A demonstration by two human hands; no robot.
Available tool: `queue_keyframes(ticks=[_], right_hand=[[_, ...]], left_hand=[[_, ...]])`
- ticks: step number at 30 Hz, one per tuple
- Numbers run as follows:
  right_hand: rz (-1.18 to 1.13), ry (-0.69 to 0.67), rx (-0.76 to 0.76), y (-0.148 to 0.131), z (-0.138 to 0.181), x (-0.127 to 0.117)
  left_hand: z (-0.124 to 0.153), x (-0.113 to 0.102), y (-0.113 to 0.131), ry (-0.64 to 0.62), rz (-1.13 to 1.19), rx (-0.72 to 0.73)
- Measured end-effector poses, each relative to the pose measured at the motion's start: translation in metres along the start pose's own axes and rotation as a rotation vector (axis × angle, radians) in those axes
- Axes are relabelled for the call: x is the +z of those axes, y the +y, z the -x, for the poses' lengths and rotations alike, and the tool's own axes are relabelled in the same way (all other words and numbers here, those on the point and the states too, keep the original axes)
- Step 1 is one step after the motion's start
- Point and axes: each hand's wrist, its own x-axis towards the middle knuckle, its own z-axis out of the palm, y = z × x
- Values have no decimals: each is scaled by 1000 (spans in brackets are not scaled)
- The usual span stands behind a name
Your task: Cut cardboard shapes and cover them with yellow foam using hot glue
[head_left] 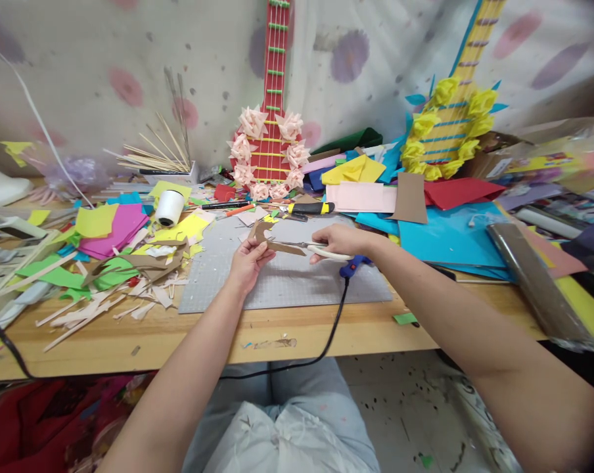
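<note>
Above the grey cutting mat (218, 289), my left hand (249, 261) pinches a piece of brown paper (261, 231) between thumb and fingers. My right hand (340, 240) is wrapped round the white handles of a pair of scissors (334, 252). The scissor blades point left and reach the brown paper close to my left fingers. A narrow brown strip (287, 247) of the paper lies along the blades. Just right of the scissors, a blue glue gun (355, 266) rests on the mat, its black cord running off the table's front edge.
Paper scraps (94, 295) crowd the left, near a white thread spool (169, 207). Behind the mat stand a red paper guitar (270, 144) with pink flowers and a yellow one (442, 135). Blue sheets (449, 236) and a wrapped brown roll (533, 282) lie right.
</note>
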Motion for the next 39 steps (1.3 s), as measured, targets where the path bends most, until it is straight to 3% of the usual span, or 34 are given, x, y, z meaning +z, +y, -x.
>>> queue_keyframes(ticks=[17, 39], right_hand=[[42, 107, 35, -2, 1, 11], [-186, -25, -52, 14, -5, 15]], left_hand=[[4, 3, 4, 8, 97, -80], [7, 3, 5, -80, 79, -114]])
